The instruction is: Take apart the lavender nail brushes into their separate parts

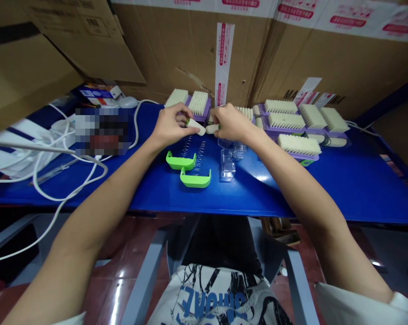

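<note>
Within left hand (173,123), tapered white piece (197,127)

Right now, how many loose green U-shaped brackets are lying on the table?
2. One green U-shaped bracket lies on the blue table nearer the left hand; the other bracket is right of it, nearer the front edge. Hands may hide more.

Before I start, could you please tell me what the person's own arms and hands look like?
The left hand and right hand are bare, without gloves, and no watch or bracelet shows at the wrists. The forearms are bare too; pale, whitish sleeves appear near the lower corners.
</note>
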A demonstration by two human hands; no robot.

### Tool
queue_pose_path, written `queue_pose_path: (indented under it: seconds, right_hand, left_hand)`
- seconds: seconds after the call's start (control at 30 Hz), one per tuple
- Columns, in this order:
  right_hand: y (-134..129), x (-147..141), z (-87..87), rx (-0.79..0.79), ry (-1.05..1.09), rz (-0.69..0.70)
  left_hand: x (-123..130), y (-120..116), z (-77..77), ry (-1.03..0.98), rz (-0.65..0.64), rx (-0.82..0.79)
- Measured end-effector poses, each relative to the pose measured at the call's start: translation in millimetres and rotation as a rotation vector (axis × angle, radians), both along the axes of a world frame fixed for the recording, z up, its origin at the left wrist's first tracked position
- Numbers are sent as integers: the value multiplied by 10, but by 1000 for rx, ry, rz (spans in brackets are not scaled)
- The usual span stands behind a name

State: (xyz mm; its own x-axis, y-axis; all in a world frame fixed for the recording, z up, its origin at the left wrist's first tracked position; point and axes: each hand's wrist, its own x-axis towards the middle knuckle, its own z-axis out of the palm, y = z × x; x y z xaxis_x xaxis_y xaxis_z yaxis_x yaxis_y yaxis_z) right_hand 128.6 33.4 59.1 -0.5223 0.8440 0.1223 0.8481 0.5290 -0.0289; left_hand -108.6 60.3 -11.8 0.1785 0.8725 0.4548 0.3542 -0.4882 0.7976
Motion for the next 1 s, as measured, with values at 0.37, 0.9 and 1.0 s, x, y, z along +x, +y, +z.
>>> queue_pose_path:
  seconds: [0.37,0.9,1.0]
  right_hand:
    - [-38,-66,-32,39,-56,-62]
    - [-245,-208,-8,-31,-133,8]
    - [-250,-243,-46,-34,-95,2]
  left_hand:
    - [92,-75,8,244,-29,65]
    - [-317,-1215,374,661,-118,281]
    - [-499,-1445,160,638,-52,248]
